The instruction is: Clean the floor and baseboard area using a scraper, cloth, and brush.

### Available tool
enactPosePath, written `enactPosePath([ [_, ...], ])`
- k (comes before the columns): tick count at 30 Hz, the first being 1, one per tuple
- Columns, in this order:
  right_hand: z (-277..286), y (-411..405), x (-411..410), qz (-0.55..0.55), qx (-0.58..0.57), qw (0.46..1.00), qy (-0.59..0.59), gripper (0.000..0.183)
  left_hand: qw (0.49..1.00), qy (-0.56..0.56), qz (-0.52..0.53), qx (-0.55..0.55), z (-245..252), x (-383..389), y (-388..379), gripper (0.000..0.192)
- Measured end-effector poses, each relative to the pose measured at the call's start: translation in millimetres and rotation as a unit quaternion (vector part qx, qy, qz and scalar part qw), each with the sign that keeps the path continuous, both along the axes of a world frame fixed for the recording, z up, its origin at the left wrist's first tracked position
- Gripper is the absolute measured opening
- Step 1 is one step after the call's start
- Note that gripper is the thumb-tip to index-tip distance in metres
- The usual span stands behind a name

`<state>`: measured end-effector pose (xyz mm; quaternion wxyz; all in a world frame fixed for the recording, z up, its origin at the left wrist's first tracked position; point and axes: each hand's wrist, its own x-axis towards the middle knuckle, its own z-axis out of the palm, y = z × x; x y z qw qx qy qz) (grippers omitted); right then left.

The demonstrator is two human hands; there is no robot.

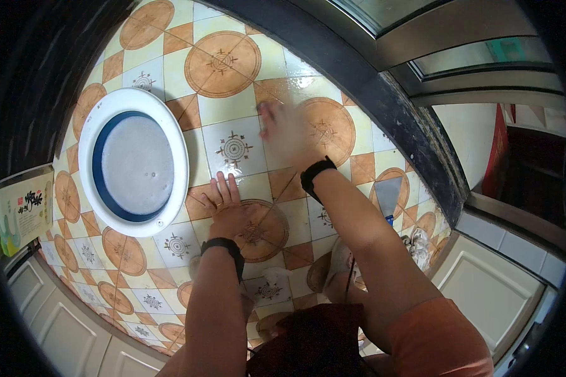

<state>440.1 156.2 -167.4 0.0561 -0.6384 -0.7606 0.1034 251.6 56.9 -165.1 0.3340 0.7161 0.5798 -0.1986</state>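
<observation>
My left hand (224, 207) rests palm down on the patterned tile floor (235, 150), its fingers spread and holding nothing. Further forward and to the right, my right hand (285, 134) is low over the tiles and strongly blurred by motion. Whether it grips anything cannot be made out. Wet, shiny patches show on the floor around both hands. To the left of them stands a round basin with a white rim (87, 160) and blue inner wall, containing cloudy greyish water (139, 165) with a few bubbles. Both wrists wear black bands.
A scraper (387, 195) with a wide grey blade and blue handle lies right of my right forearm, near a crumpled pale cloth or bag (420, 247). A dark door sill (396, 103) bounds the right. Cabinets (68, 330) and a printed box (26, 207) stand left.
</observation>
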Motion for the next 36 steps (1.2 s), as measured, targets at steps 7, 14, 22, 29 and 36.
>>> enactPosePath([
  [7, -7, -19, -20, 0.162, 0.039, 0.986, -0.023, 0.053, 1.000, -0.002, -0.021, 0.006, 0, -3, -2, 0.094],
  [14, -3, -22, -22, 0.179, -0.010, 0.984, -0.012, 0.050, 0.999, 0.012, 0.009, -0.028, 4, -3, 3, 0.093],
  [22, -4, -42, -38, 0.135, 0.054, 0.989, -0.026, 0.045, 1.000, -0.001, -0.020, 0.022, -1, -3, -5, 0.091],
  [29, -9, -54, -44, 0.095, 0.057, 0.993, -0.029, 0.044, 0.998, 0.022, -0.023, 0.045, -16, -11, -11, 0.092],
  [36, -9, -27, -45, 0.068, 0.031, 0.997, -0.020, 0.045, 0.999, 0.011, -0.039, 0.005, -4, 0, -1, 0.089],
])
